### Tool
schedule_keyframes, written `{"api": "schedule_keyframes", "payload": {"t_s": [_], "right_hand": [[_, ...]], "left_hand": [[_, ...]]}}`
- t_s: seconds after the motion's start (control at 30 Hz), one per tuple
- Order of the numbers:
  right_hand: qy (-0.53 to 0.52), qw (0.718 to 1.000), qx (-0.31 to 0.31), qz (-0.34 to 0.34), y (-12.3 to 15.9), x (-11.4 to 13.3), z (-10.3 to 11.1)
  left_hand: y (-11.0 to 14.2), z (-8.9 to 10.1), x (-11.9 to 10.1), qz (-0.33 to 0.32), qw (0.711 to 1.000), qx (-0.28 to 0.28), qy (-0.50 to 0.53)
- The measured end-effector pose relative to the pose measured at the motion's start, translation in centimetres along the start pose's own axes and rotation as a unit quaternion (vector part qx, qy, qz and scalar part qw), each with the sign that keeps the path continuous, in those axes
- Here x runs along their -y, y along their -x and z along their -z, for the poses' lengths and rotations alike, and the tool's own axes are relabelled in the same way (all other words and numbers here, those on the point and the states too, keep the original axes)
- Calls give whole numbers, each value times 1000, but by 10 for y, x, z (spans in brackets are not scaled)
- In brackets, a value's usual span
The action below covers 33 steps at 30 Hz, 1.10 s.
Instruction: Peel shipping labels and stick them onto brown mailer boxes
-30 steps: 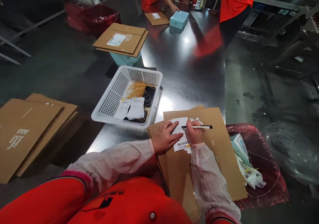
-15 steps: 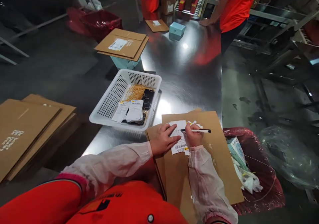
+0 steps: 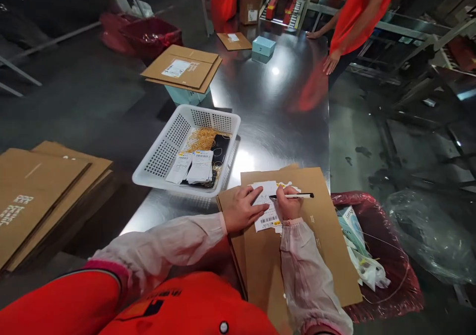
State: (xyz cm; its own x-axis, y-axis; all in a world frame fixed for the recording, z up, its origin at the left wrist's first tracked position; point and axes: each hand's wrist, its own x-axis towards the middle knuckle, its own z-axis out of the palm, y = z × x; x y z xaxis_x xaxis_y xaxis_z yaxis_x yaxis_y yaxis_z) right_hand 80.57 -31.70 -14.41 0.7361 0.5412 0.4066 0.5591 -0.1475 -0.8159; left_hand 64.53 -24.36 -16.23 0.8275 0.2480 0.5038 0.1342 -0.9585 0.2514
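My right hand [image 3: 290, 204] is closed around a white pen [image 3: 303, 195] with a black end, its tip at a white paper slip [image 3: 266, 219] with a barcode. My left hand [image 3: 243, 209] lies on the slip's left side with fingers spread, pressing it flat. Under the slip are more papers and a stack of flat brown cardboard boxes [image 3: 312, 255]. Ahead and to the left stands a white perforated basket [image 3: 152, 178], holding bundles of slips [image 3: 201, 165], tan rubber bands [image 3: 204, 139] and a dark flat object [image 3: 221, 149].
On the metal table [image 3: 286, 121], folded cardboard [image 3: 201, 67] rests on a light blue box [image 3: 188, 96]; another blue box [image 3: 264, 46] is farther off. More cardboard [image 3: 44, 191] lies left. A red-lined bin [image 3: 401, 295] stands right. Two co-workers in red are at the far end.
My hands stay on the slip while the pen keeps at it, with handwriting marks showing. The co-worker at right has shifted, a hand now by the table edge; another's hand has left the blue box.
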Motion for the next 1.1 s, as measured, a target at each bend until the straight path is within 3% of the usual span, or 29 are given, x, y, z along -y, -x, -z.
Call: {"api": "schedule_keyframes", "payload": {"t_s": [0.33, 0.57, 0.63, 0.77, 0.83, 0.97, 1.1], "right_hand": [[11, 1000, -16, 13, -3, 2, 1], [-6, 1000, 10, 15, -2, 0, 3], [-22, 1000, 15, -3, -3, -2, 5], [-117, 986, -43, -109, -3, -3, 6], [-133, 982, -59, -123, -1, -2, 7], [-56, 998, -25, -8, 6, 5, 15], [46, 979, 123, 156, 12, 6, 25]], "left_hand": [[0, 0, 0, 2, 1000, 0, 0], [-2, 0, 0, -2, 1000, -4, 8], [-2, 5, -1, -6, 1000, 13, 8], [2, 22, -6, 6, 998, 48, 34], [3, 28, -7, 10, 996, 62, 65], [0, 23, -8, -1, 992, 84, 91], [-6, 11, -3, -32, 995, 73, 64]]}}
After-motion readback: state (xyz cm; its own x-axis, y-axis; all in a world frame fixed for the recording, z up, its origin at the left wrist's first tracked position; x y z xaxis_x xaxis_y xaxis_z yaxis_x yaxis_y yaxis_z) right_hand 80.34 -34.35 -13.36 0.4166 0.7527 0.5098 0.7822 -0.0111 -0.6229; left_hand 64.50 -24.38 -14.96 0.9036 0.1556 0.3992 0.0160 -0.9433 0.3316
